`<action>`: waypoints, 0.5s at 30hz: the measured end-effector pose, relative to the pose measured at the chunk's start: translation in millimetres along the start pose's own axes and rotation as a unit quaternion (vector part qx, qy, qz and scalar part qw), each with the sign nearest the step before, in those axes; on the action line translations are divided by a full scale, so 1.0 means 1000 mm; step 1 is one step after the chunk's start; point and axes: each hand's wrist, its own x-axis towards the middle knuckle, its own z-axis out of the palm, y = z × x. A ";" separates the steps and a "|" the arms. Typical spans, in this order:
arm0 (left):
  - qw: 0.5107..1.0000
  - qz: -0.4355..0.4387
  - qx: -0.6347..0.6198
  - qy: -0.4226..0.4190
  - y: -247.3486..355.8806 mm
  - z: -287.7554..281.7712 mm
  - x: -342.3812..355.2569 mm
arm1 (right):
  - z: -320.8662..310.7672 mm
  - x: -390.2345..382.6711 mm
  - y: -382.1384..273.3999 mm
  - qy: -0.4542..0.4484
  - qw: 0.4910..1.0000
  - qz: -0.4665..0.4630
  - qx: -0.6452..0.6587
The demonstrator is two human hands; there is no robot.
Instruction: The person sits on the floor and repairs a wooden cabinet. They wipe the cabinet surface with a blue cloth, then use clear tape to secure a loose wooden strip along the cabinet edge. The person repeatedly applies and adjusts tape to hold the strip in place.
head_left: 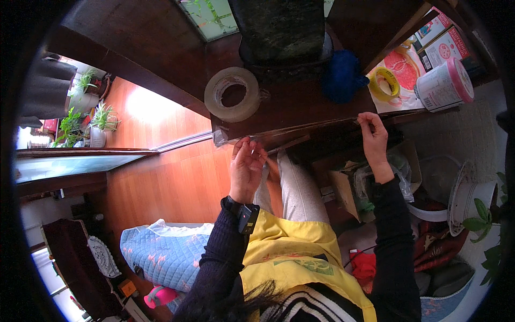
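My left hand (pixel 248 167) is raised in front of the dark wooden shelf edge, fingers curled and pinched together. To its right, my right hand (pixel 375 140) pinches with thumb and forefinger at the same edge. A thin pale strand (pixel 306 127) stretches between the fingertips of both hands, close along the wood; its exact kind is too fine to make out. On the dark wooden shelf (pixel 295 104) beyond lies a large roll of clear tape (pixel 236 113), nearest my left hand. A crumpled blue bundle (pixel 342 78) sits farther right.
Right of the bundle are a yellow tape roll (pixel 395 86), a white tub with a pink lid (pixel 444 86) and boxes (pixel 445 45). Below my right hand stands an open cardboard box (pixel 345 194) with plastic inside. A blue quilted cover (pixel 161 249) lies at lower left.
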 end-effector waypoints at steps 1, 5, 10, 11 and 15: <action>1.000 0.009 0.000 0.008 -0.002 0.001 0.000 | 0.001 -0.001 0.000 0.004 1.000 0.000 -0.015; 0.998 0.054 0.004 0.007 -0.009 0.006 -0.002 | 0.004 -0.001 -0.001 0.025 0.997 -0.025 -0.061; 0.995 0.094 0.008 0.020 -0.013 0.012 -0.001 | 0.008 -0.002 -0.003 0.048 0.993 -0.056 -0.089; 0.994 0.102 -0.005 0.023 -0.014 0.012 -0.001 | 0.009 -0.002 -0.004 0.053 0.992 -0.059 -0.100; 0.992 0.119 0.009 0.034 -0.017 0.013 0.001 | 0.012 -0.003 -0.012 0.071 0.986 -0.065 -0.137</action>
